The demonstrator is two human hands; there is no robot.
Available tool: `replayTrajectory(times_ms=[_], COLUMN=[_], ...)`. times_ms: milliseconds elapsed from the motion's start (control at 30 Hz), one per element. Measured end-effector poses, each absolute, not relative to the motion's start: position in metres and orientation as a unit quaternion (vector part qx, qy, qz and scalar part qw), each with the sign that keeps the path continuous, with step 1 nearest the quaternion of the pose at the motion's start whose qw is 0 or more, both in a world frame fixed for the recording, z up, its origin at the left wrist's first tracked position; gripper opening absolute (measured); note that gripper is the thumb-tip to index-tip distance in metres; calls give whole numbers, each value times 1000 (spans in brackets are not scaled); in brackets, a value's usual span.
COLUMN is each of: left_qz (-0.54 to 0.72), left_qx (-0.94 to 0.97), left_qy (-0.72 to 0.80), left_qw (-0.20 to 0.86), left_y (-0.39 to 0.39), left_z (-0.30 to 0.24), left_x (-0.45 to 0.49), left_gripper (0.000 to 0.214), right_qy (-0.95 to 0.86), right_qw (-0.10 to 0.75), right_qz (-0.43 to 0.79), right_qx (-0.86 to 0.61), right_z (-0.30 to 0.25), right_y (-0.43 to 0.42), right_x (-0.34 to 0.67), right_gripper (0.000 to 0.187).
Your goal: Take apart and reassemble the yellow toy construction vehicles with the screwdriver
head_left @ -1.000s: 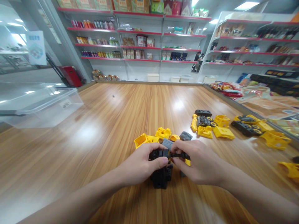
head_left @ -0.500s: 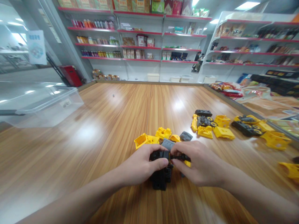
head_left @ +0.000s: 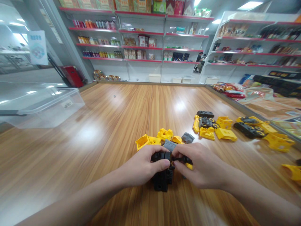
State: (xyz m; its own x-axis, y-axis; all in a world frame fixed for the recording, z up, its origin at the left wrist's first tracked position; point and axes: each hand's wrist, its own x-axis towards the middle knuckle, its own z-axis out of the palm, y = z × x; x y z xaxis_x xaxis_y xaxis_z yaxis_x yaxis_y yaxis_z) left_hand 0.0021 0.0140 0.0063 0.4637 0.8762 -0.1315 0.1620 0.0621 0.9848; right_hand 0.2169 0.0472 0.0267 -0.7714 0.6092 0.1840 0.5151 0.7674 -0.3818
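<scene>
My left hand [head_left: 147, 163] is closed around a black toy vehicle part [head_left: 161, 182], its thumb pressed on the near side. From the right, my right hand [head_left: 202, 164] pinches a slim black stick-like piece [head_left: 180, 158] that points at the black part and meets it or nearly so. Fingers hide where the two come together, and the slim piece's kind is unclear. Just beyond my hands lie a yellow box-like toy part [head_left: 143, 142], a yellow toy part with holes [head_left: 165, 134], a grey ridged piece [head_left: 169, 145] and a dark grey piece [head_left: 187, 137].
On the right of the wooden table [head_left: 113, 125] lie more yellow toy parts [head_left: 225, 134] and black track parts [head_left: 246, 129]. A clear plastic bin [head_left: 51, 110] stands at the left. Shelves of goods [head_left: 141, 47] rise behind the table, and bagged goods [head_left: 232, 91] line its right side.
Both hands keep nearly the same pose and hold the same black pieces. Only a very slight shift of the whole view shows.
</scene>
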Motion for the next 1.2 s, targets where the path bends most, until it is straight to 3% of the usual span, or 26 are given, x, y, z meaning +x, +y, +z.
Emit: replayTrajectory(times_ms=[100,233,433,667,833,1200], left_qz=[298,301,301,303,300,295], left_qx=[611,615,618,620,620,621], left_qy=[423,428,419,417,413,410], left_qw=[599,590,593,592,596,600], left_y=[14,13,13,13,12,11], left_z=[8,9,9,8,8,10], left_x=[3,3,3,2,2,2], left_gripper=[29,29,28,30,26,26], right_qy=[-931,-939,-925,-934,-922,-928], right_qw=[148,126,144,131,151,110], right_qz=[153,132,160,145,169,159], right_qx=[-298,-293,-314,-297,-315,-318], right_z=[27,26,26,27,28,29], right_y=[47,47,46,46,44,44], right_x=[216,215,216,215,215,214], right_gripper=[10,28,7,28,6,18])
